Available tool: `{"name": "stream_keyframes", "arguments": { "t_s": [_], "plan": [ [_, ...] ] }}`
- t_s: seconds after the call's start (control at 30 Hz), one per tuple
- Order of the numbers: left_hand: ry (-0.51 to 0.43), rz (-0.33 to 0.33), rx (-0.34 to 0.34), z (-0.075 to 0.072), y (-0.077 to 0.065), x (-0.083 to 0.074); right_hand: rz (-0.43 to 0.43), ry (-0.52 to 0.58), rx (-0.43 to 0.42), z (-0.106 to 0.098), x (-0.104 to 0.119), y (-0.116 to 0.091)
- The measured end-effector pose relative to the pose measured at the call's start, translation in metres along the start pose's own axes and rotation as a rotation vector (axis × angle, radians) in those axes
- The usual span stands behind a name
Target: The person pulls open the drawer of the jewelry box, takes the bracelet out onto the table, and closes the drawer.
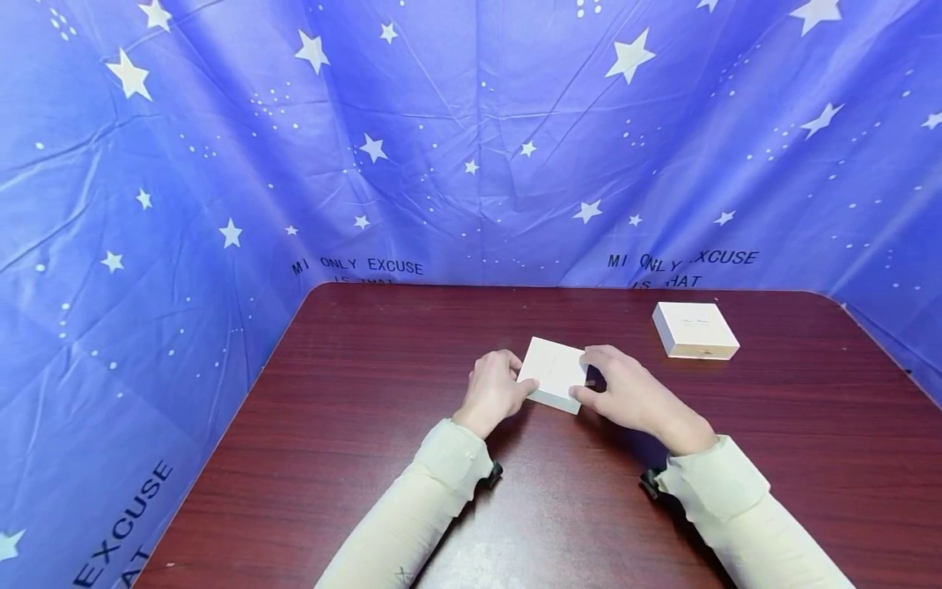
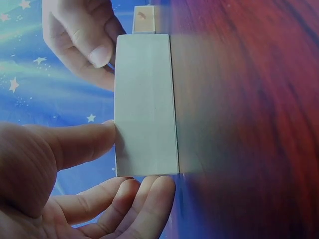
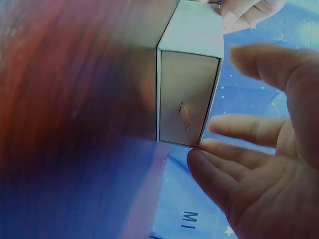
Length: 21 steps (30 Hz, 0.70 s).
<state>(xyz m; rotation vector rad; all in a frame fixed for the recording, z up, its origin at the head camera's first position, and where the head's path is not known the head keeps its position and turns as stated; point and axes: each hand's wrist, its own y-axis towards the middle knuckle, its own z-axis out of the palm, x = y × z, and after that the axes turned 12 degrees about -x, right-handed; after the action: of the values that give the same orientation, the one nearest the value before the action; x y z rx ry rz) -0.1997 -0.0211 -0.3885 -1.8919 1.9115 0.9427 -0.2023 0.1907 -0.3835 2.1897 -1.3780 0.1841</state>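
A white drawer-style box (image 1: 555, 368) lies slightly turned near the middle of the table. My left hand (image 1: 491, 388) holds its left end, the thumb at the top edge and the fingers against the end face in the left wrist view. At the right end is my right hand (image 1: 633, 393), fingers spread around the corners and not curled round the box. The right wrist view shows the beige drawer front (image 3: 174, 84) flush inside the white sleeve, with a small ribbon tab (image 3: 185, 117) at its centre.
A second white box (image 1: 695, 327) with small lettering on top sits farther back on the right, its ribbon tab facing the near side. The dark red wooden table (image 1: 412, 343) ends at a blue star-patterned cloth (image 1: 478, 204) behind and on both sides.
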Motion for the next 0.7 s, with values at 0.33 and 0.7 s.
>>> {"name": "stream_keyframes", "arguments": {
  "t_s": [0.33, 0.7],
  "plan": [
    [0.004, -0.021, 0.012, 0.0013, 0.0009, -0.0007, 0.186, -0.02, -0.054, -0.0068, 0.0071, 0.0011],
    [-0.005, 0.001, 0.002, 0.002, 0.0003, 0.0011, 0.211, -0.031, -0.021, -0.0001, 0.0067, 0.0005]
  ]
}}
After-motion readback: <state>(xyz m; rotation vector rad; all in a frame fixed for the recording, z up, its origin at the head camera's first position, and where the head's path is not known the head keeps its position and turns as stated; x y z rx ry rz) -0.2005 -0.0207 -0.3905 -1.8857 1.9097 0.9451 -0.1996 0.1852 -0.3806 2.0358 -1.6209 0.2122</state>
